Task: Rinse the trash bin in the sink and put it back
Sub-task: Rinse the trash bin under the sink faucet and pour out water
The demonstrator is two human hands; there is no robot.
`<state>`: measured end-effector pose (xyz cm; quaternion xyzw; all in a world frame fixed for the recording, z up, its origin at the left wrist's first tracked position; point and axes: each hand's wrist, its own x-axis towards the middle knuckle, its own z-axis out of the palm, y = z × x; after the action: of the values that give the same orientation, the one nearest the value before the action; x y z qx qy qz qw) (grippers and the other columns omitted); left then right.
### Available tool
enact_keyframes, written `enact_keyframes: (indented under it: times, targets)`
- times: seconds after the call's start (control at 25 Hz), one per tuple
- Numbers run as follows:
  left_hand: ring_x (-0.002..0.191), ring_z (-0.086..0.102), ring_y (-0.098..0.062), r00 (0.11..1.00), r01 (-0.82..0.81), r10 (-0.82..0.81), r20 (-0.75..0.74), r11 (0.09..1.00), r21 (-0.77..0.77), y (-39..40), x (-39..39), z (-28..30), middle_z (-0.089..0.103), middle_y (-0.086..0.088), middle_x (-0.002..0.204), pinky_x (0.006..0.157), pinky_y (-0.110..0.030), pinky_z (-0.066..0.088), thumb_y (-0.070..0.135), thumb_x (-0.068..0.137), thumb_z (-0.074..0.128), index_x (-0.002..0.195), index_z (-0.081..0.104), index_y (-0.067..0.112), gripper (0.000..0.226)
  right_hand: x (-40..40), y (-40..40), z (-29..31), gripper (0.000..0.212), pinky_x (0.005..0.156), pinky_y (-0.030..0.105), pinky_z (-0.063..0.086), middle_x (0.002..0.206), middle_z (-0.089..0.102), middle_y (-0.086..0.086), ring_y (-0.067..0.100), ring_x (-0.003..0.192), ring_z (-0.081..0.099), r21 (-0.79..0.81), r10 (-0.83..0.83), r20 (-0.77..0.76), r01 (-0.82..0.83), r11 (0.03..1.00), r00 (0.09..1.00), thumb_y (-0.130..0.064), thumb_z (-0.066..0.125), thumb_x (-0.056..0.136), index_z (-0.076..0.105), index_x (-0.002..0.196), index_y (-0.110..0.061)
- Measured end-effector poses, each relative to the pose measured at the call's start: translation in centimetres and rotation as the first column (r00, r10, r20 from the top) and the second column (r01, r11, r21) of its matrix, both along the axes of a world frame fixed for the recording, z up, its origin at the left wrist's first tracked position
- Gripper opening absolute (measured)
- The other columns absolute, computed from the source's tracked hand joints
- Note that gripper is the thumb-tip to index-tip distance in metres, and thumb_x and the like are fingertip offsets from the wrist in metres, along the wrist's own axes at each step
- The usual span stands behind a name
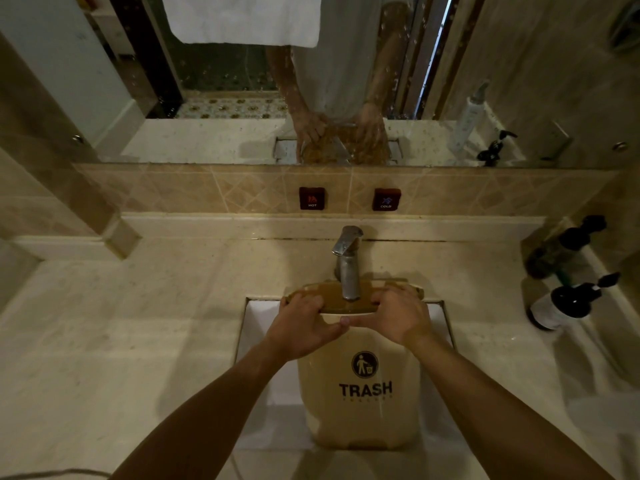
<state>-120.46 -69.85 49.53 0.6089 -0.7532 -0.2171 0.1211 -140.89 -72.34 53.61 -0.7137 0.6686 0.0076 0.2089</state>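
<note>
Spanning the whole lower frame, the counter runs out of view on the left, right and near edges. Above it the mirror is spattered with drops and cut off at the top, so the reflected person shows only from the torso down, partly behind a white towel. Most of the sink is hidden by the bin, which stands in the basin with its brown rim under the tap; whether water runs cannot be made out. On the bin's front is a round litter pictogram, "TRASH" in bold black, and a line of small print too fine to read. The left hand grasps the rim with fingers curled over the top edge; the right hand grips it likewise, thumbs nearly meeting. Dark pump bottles at the right are blurred, labels unreadable. Two wall plates read "HOT" and "COLD".
</note>
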Motion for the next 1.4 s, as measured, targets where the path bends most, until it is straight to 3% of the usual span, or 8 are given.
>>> enact_keyframes:
  times: [0.12, 0.32, 0.52, 0.68, 0.92, 1.4]
  targets:
    - [0.096, 0.045, -0.011, 1.000, -0.006, 0.006, -0.001, 1.000, 0.002, 0.0, 0.0, -0.1, 0.054, 0.010, 0.093, 0.096, -0.041, 0.039, 0.082, 0.079, 0.038, 0.081, 0.049, 0.026, 0.058, 0.0, 0.1, 0.0, 0.081, 0.091, 0.043, 0.047, 0.092, 0.059, -0.007, 0.022, 0.109, 0.049, -0.002, 0.016, -0.007, -0.016, 1.000, 1.000, -0.102, 0.040, 0.040, 0.065, 0.073, -0.033]
    - [0.096, 0.047, -0.013, 1.000, 0.008, -0.008, 0.005, 1.000, -0.005, 0.0, 0.1, 0.1, 0.053, 0.009, 0.093, 0.097, -0.044, 0.039, 0.081, 0.079, 0.038, 0.081, 0.049, 0.025, 0.057, 0.1, 0.2, 0.3, 0.069, 0.092, 0.044, 0.046, 0.088, 0.053, -0.007, 0.022, 0.110, 0.048, 0.024, 0.014, 0.000, -0.014, 1.000, 1.000, -0.100, 0.043, 0.042, 0.052, 0.063, -0.034]
    - [0.098, 0.049, -0.011, 1.000, 0.000, 0.000, 0.003, 1.000, -0.013, -0.3, 0.2, -0.8, 0.057, 0.013, 0.095, 0.096, -0.044, 0.041, 0.085, 0.079, 0.035, 0.086, 0.055, 0.028, 0.061, -0.1, 0.0, 0.1, 0.078, 0.091, 0.043, 0.046, 0.083, 0.053, -0.008, 0.022, 0.108, 0.049, 0.012, 0.019, -0.006, -0.019, 1.000, 1.000, -0.101, 0.042, 0.042, 0.063, 0.069, -0.032]
    - [0.101, 0.050, -0.012, 1.000, -0.006, 0.006, 0.004, 1.000, -0.015, -0.4, 0.2, -1.1, 0.059, 0.011, 0.097, 0.096, -0.045, 0.041, 0.087, 0.077, 0.033, 0.087, 0.055, 0.028, 0.064, 0.0, 0.1, 0.3, 0.067, 0.089, 0.041, 0.047, 0.082, 0.051, -0.008, 0.022, 0.106, 0.049, 0.017, 0.032, -0.007, -0.032, 0.999, 0.999, -0.098, 0.048, 0.048, 0.050, 0.058, -0.032]
    - [0.095, 0.050, -0.013, 1.000, -0.006, 0.006, 0.007, 1.000, -0.016, -0.3, 0.2, -0.7, 0.058, 0.010, 0.092, 0.095, -0.045, 0.041, 0.085, 0.078, 0.036, 0.081, 0.052, 0.026, 0.061, 0.0, 0.2, 0.5, 0.066, 0.089, 0.042, 0.047, 0.082, 0.053, -0.008, 0.021, 0.103, 0.048, 0.015, 0.032, 0.002, -0.032, 0.999, 0.999, -0.097, 0.048, 0.047, 0.050, 0.058, -0.032]
    - [0.096, 0.048, -0.013, 1.000, 0.004, -0.004, -0.006, 1.000, -0.011, -0.1, 0.3, -0.3, 0.055, 0.010, 0.092, 0.097, -0.044, 0.040, 0.083, 0.078, 0.037, 0.080, 0.048, 0.027, 0.057, 0.1, 0.2, 0.4, 0.065, 0.093, 0.043, 0.045, 0.097, 0.057, -0.006, 0.023, 0.110, 0.048, 0.028, 0.037, -0.024, -0.036, 0.999, 0.999, -0.096, 0.049, 0.050, 0.054, 0.072, -0.034]
